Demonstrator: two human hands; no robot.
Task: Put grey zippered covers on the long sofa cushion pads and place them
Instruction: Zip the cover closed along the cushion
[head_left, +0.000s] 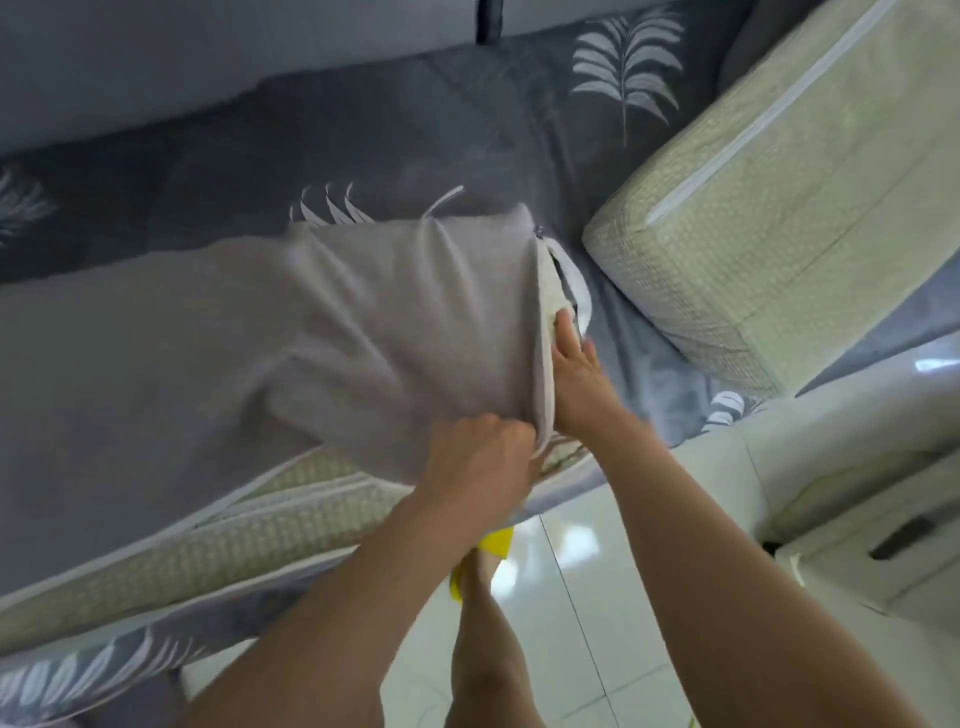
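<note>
A grey zippered cover (311, 332) wraps a long cushion pad lying across the sofa, wrinkled near its open end. The pad's pale green woven side (249, 525) shows along the near edge and at the open end. My left hand (480, 457) grips the cover's edge in a fist at the near corner. With its fingers straight, my right hand (574, 374) presses against the pad's exposed end just beside the cover opening. A white strap (579, 280) loops out at that end.
A second bare pale green pad (769, 208) with a white zipper lies at the right, leaning on the sofa. The sofa wears a dark grey leaf-print sheet (467, 130). A white armrest (831, 467), glossy white floor tiles (571, 623) and my leg lie below.
</note>
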